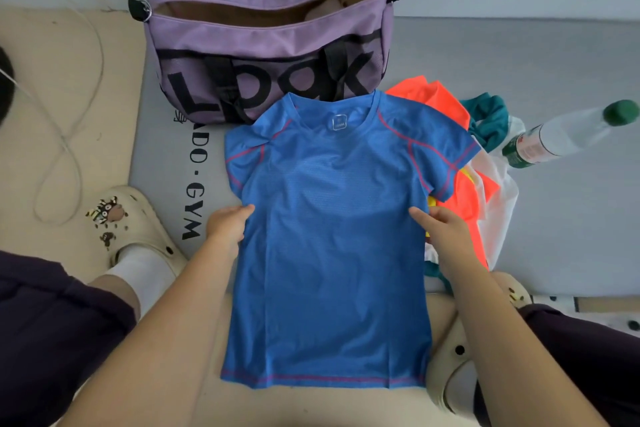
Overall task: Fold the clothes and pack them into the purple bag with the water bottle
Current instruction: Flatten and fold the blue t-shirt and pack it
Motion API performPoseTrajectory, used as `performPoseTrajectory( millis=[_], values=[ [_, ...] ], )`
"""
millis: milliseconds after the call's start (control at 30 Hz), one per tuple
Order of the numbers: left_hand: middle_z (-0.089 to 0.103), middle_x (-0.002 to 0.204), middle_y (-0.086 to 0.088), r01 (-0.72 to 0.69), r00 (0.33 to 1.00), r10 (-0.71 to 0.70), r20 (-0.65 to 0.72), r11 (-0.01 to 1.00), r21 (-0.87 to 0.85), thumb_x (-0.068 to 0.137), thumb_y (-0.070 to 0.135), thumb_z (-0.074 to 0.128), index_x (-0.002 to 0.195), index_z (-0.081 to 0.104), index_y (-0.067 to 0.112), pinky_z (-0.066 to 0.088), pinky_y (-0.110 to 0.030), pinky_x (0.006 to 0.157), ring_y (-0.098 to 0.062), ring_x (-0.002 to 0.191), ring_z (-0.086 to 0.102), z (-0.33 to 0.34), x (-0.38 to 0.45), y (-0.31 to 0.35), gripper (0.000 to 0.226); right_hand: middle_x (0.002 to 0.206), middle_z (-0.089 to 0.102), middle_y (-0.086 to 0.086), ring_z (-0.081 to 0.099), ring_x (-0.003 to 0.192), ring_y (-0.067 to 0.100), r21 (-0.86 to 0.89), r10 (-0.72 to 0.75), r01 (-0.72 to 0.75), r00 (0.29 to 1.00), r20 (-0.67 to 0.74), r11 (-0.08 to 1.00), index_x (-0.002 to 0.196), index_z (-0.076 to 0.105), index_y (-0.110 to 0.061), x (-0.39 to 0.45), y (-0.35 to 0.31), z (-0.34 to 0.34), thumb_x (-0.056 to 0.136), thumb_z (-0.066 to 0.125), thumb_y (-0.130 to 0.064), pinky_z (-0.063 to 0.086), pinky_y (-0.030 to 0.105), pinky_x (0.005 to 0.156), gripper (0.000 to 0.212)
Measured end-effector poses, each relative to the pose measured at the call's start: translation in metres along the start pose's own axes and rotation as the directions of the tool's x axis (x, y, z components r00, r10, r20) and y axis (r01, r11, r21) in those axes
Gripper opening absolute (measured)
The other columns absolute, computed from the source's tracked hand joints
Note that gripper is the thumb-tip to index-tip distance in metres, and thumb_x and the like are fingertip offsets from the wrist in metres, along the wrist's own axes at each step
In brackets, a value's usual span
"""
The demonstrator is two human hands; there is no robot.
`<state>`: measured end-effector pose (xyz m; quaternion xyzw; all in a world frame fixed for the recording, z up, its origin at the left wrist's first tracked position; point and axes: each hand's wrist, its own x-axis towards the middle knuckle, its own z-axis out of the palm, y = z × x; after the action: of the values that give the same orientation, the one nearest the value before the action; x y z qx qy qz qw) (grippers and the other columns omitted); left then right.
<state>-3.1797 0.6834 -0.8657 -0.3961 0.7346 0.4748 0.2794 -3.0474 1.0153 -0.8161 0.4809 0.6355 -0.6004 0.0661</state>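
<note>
Blue T-shirt spread flat on the floor before the open purple bag for folding; left hand and right hand pinch its side seams; water bottle lies right.

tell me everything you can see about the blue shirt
The blue t-shirt lies spread flat, collar toward the purple bag and overlapping its lower edge, hem toward the person. It looks like thin sporty mesh fabric, with short sleeves, pink-red contrast seams and hem stitching, and a small square label below the collar. It is not yet folded. The left hand and right hand touch its side edges below the sleeves. Its right sleeve overlaps the orange garment.
</note>
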Motion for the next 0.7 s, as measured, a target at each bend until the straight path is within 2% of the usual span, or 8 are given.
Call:
performPoseTrajectory(
  millis=[100,167,233,333,433,533,600,700],
  values=[
    [0.068,0.085,-0.001,-0.028,0.996,0.036,0.081,0.994,-0.102,0.087,0.020,0.071,0.078,0.062,0.015,0.051,-0.029,0.071,-0.017,0.078,0.063,-0.003,-0.001,0.001,0.014,0.096,0.073,0.005,0.068,0.089,0.023,0.153,0.068,-0.092,0.986,0.153,0.984,0.090,0.067,-0.010,0.000,-0.001,-0.005,0.088,0.069,-0.020,0.053,0.036,0.080,0.010],
    [0.071,0.088,0.002,-0.020,0.988,0.039,0.151,0.992,-0.124,0.089,0.022,0.069,0.083,0.064,0.016,0.051,-0.028,0.070,-0.014,0.080,0.066,-0.007,-0.008,0.000,0.010,0.101,0.075,0.005,0.071,0.089,0.020,0.159,0.128,-0.166,0.965,0.227,0.973,0.103,0.070,-0.007,-0.001,-0.001,-0.008,0.089,0.068,-0.024,0.054,0.031,0.077,0.022],
    [0.072,0.091,0.005,0.004,0.975,0.020,0.221,0.994,-0.107,0.092,0.024,0.066,0.089,0.067,0.019,0.049,-0.026,0.070,-0.011,0.083,0.067,-0.010,-0.014,-0.004,0.005,0.100,0.076,0.002,0.070,0.087,0.017,0.146,0.149,-0.187,0.959,0.239,0.971,0.103,0.072,-0.010,-0.002,-0.002,-0.010,0.089,0.067,-0.026,0.053,0.028,0.074,0.021],
    [0.072,0.094,0.003,-0.019,0.977,0.064,0.203,0.976,-0.218,0.094,0.022,0.063,0.091,0.066,0.017,0.051,-0.026,0.073,-0.010,0.084,0.067,-0.020,-0.022,-0.004,0.006,0.105,0.075,0.000,0.070,0.093,0.015,0.215,0.075,-0.115,0.980,0.185,0.970,0.099,0.074,-0.013,-0.002,-0.008,-0.017,0.091,0.066,-0.024,0.052,0.029,0.079,0.016],
    [0.072,0.094,0.002,-0.082,0.979,0.149,0.135,0.907,-0.412,0.097,0.019,0.059,0.086,0.061,0.019,0.052,-0.027,0.079,-0.010,0.085,0.068,-0.034,-0.032,0.007,0.011,0.097,0.075,-0.001,0.071,0.085,0.013,0.319,-0.024,-0.018,0.992,0.126,0.948,0.092,0.074,-0.015,-0.001,-0.023,-0.022,0.094,0.062,-0.021,0.053,0.026,0.073,0.013],
    [0.071,0.094,0.000,-0.171,0.964,0.243,0.110,0.878,-0.447,0.098,0.016,0.057,0.086,0.059,0.017,0.052,-0.027,0.079,-0.014,0.089,0.067,-0.042,-0.043,0.026,0.013,0.097,0.073,0.000,0.067,0.085,0.015,0.307,-0.105,0.075,0.991,0.085,0.949,0.095,0.072,-0.020,0.000,-0.043,-0.024,0.098,0.055,-0.017,0.054,0.030,0.074,0.017],
    [0.068,0.099,-0.007,-0.245,0.950,0.303,0.082,0.879,-0.410,0.098,0.012,0.057,0.099,0.060,0.013,0.052,-0.028,0.077,-0.021,0.094,0.065,-0.045,-0.046,0.040,0.003,0.089,0.071,-0.001,0.064,0.079,0.014,0.258,-0.163,0.149,0.986,0.031,0.955,0.092,0.069,-0.023,0.002,-0.056,-0.024,0.096,0.056,-0.015,0.051,0.032,0.070,0.016],
    [0.068,0.099,-0.011,-0.309,0.923,0.372,0.100,0.870,-0.385,0.097,0.010,0.057,0.132,0.054,0.023,0.054,-0.031,0.080,-0.020,0.091,0.067,-0.050,-0.049,0.059,0.037,0.070,0.063,-0.006,0.056,0.058,0.007,0.200,-0.194,0.214,0.974,-0.116,0.956,0.088,0.061,-0.033,0.003,-0.070,-0.024,0.089,0.065,-0.019,0.044,0.028,0.057,0.015]
  ],
)
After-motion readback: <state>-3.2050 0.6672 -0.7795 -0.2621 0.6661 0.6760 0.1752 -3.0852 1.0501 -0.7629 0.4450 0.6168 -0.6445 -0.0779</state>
